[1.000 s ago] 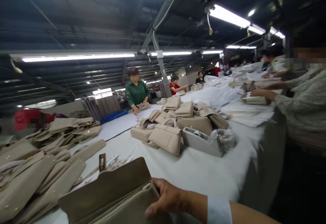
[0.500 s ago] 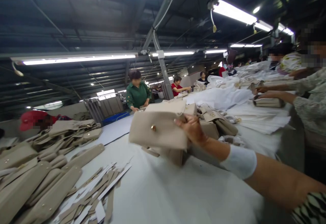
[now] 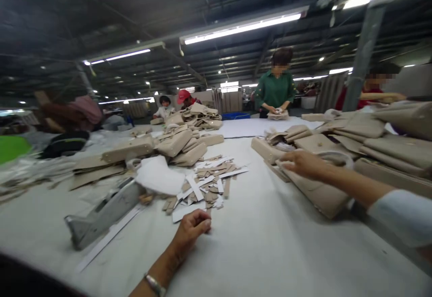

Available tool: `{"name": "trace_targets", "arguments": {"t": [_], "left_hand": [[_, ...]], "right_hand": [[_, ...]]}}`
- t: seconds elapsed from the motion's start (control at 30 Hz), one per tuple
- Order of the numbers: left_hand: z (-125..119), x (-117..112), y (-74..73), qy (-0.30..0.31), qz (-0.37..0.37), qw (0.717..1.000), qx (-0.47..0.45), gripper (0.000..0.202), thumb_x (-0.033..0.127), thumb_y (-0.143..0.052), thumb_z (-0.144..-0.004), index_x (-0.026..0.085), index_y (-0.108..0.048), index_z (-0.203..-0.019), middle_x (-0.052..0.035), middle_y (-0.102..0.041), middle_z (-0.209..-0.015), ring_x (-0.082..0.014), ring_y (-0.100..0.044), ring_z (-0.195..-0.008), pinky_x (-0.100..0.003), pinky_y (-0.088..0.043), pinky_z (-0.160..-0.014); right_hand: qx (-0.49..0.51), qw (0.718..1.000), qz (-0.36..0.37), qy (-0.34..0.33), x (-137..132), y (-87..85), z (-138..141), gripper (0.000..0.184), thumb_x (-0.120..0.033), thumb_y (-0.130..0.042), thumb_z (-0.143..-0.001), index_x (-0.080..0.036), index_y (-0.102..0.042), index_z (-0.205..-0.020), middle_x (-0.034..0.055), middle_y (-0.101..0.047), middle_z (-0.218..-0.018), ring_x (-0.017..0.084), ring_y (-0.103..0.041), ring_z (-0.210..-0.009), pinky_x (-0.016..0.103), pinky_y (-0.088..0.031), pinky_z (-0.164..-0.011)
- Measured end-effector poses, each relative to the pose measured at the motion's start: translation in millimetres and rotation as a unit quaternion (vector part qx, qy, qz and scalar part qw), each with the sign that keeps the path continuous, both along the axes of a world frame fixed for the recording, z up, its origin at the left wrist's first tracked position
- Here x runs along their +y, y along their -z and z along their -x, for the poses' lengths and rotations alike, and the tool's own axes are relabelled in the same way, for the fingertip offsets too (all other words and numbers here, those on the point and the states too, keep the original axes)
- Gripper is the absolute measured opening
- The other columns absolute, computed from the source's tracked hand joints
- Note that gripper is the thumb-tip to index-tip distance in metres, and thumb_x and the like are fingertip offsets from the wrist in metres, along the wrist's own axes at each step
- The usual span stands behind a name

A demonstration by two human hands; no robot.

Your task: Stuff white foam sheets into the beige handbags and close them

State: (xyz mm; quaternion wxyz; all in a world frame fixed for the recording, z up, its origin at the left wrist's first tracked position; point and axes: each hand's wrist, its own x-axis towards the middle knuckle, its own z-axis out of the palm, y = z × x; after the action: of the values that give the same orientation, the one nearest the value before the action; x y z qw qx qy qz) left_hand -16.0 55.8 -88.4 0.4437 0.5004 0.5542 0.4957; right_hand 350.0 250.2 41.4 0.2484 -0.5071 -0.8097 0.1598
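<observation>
My left hand [image 3: 193, 230] rests low on the white table, its fingers curled together and nothing visible in them. It lies just below the heap of cut strips [image 3: 211, 184]. Out to the right, my right hand [image 3: 300, 164] has its fingers closed at the upper left edge of a beige handbag [image 3: 320, 193]. That bag tilts against a pile of beige bags [image 3: 388, 146]. My forearm hides part of the bag, and its fingertips are blurred.
A grey metal tool [image 3: 104, 213] stands on the table at left, beside a white sheet [image 3: 160, 175]. More beige bag pieces [image 3: 175, 146] are heaped behind. Across the table a person in green [image 3: 276, 87] handles a beige piece.
The view has swung left, bringing my left hand and the metal tool into sight. The beige bag my right hand held raised is now down against the pile at right.
</observation>
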Motion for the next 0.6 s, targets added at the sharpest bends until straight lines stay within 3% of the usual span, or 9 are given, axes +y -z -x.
{"name": "trace_targets", "arguments": {"t": [0.07,0.13,0.2,0.27,0.33,0.47,0.53,0.6], "left_hand": [[1,0,3.3,0.008,-0.007,1.0,-0.009,0.039,0.046,-0.073,-0.064,0.012,-0.059,-0.078,-0.0018,-0.06,-0.066,-0.0129,-0.055,-0.063,-0.026,-0.045,-0.064],[1,-2,6.5,0.017,-0.013,1.0,-0.004,0.033,0.041,-0.07,-0.066,0.012,-0.059,-0.077,-0.0011,-0.058,-0.065,-0.012,-0.053,-0.062,-0.025,-0.042,-0.062],[1,-3,9.1,0.02,-0.018,0.999,0.038,0.024,0.034,-0.067,-0.069,0.013,-0.059,-0.077,-0.0001,-0.056,-0.064,-0.0108,-0.049,-0.06,-0.024,-0.038,-0.059],[2,-3,12.0,0.016,-0.031,0.99,0.137,0.015,0.027,-0.063,-0.07,0.014,-0.061,-0.078,-0.0003,-0.057,-0.065,-0.0114,-0.048,-0.062,-0.025,-0.036,-0.06],[3,-2,17.6,0.022,-0.072,0.96,0.269,0.014,0.023,-0.063,-0.068,0.016,-0.063,-0.08,-0.0019,-0.061,-0.071,-0.0146,-0.052,-0.069,-0.028,-0.037,-0.065],[0,6,43.4,0.077,-0.18,0.867,0.458,0.027,0.032,-0.071,-0.062,0.019,-0.064,-0.084,-0.0064,-0.066,-0.08,-0.0225,-0.057,-0.077,-0.034,-0.038,-0.068],[-8,12,61.4,0.07,-0.192,0.833,0.515,0.023,0.034,-0.07,-0.064,0.018,-0.063,-0.08,-0.0084,-0.066,-0.076,-0.0241,-0.057,-0.074,-0.036,-0.037,-0.064],[-19,18,78.4,0.06,-0.162,0.824,0.54,0.01,0.029,-0.063,-0.071,0.019,-0.063,-0.074,-0.0097,-0.064,-0.068,-0.0236,-0.055,-0.069,-0.036,-0.034,-0.059]], "right_hand": [[-0.023,0.996,0.013,-0.08,-20,33.0,81,0.02,-0.022,-0.071,-0.071,-0.023,-0.073,-0.091,0.0077,-0.07,-0.101,0.032,-0.062,-0.098,0.047,-0.045,-0.093],[-0.057,0.984,0.006,-0.169,-36,47.2,152,0.026,-0.027,-0.063,-0.078,-0.023,-0.071,-0.102,0.0078,-0.068,-0.11,0.031,-0.061,-0.103,0.044,-0.044,-0.093],[-0.051,0.974,0.003,-0.219,-44,47.3,213,0.027,-0.027,-0.058,-0.081,-0.023,-0.071,-0.105,0.0072,-0.067,-0.113,0.029,-0.059,-0.107,0.041,-0.043,-0.094],[-0.032,0.97,0.007,-0.24,-44,43.0,265,0.026,-0.026,-0.056,-0.081,-0.023,-0.071,-0.103,0.0062,-0.068,-0.111,0.026,-0.06,-0.105,0.037,-0.044,-0.093],[-0.02,0.968,0.018,-0.248,-40,41.9,312,0.026,-0.027,-0.057,-0.081,-0.023,-0.071,-0.102,0.0054,-0.069,-0.107,0.024,-0.062,-0.101,0.033,-0.046,-0.089],[0.023,0.976,0.059,-0.209,-18,54.2,393,0.034,-0.027,-0.066,-0.074,-0.024,-0.068,-0.108,0.005,-0.066,-0.115,0.025,-0.059,-0.106,0.033,-0.043,-0.094],[0.064,0.985,0.085,-0.133,4,61.6,422,0.044,-0.026,-0.065,-0.076,-0.019,-0.061,-0.119,0.0103,-0.059,-0.126,0.027,-0.054,-0.115,0.036,-0.04,-0.099],[0.115,0.986,0.115,-0.036,33,67.1,443,0.056,-0.029,-0.062,-0.079,-0.012,-0.049,-0.131,0.0178,-0.052,-0.131,0.03,-0.05,-0.119,0.039,-0.04,-0.099]]}}
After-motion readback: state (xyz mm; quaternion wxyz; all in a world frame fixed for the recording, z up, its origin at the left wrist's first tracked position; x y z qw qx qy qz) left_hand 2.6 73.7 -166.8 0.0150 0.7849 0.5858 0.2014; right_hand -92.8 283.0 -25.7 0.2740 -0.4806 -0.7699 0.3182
